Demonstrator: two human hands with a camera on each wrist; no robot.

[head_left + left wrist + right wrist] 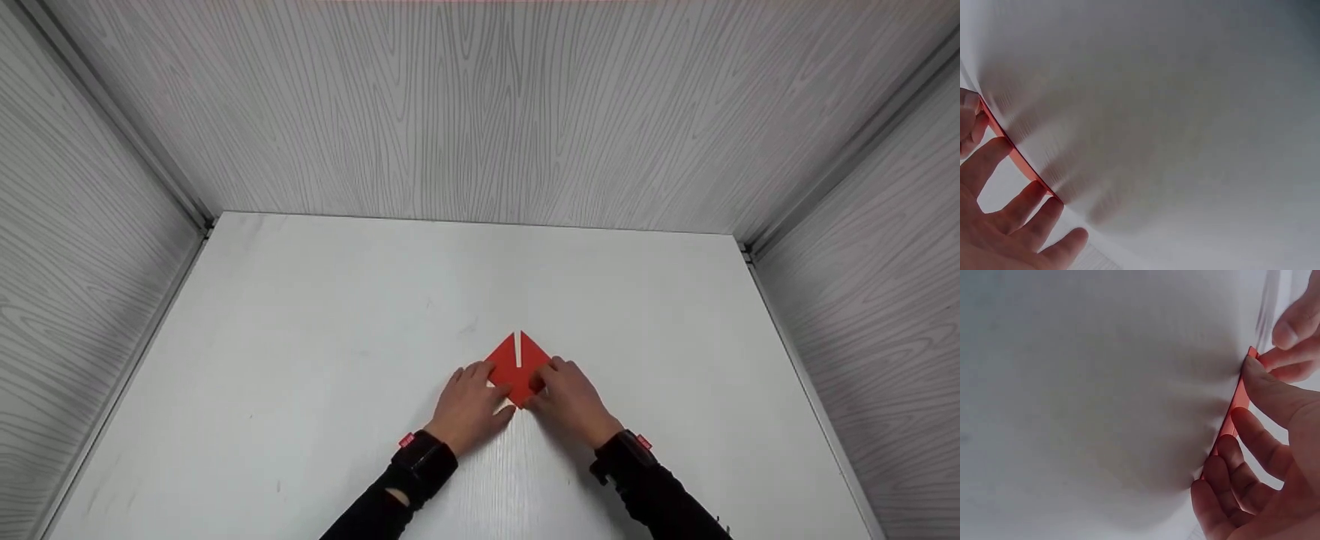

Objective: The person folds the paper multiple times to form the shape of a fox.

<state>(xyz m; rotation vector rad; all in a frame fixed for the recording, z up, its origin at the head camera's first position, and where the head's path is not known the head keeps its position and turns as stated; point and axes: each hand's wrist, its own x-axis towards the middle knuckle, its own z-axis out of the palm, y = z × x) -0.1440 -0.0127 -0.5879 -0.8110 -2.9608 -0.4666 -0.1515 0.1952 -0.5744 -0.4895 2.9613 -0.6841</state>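
Observation:
A small piece of red folded paper (518, 379) lies on the white table as a diamond, with a narrow gap running down from its far corner. My left hand (471, 409) rests on its left side, fingers spread and fairly straight; in the left wrist view the fingertips meet the paper's edge (1023, 164). On the other side, my right hand (574, 397) pinches the lower right edge, index finger bent over the sheet and thumb near the close corner. From the right wrist, the paper (1240, 398) shows as a thin strip between thumb and curled fingers.
The white tabletop (337, 300) stretches around the paper. A grey wood-grain panel (465, 112) stands at the back, with similar panels on the left (67, 247) and right (885, 300). Black bands (426, 463) circle both wrists.

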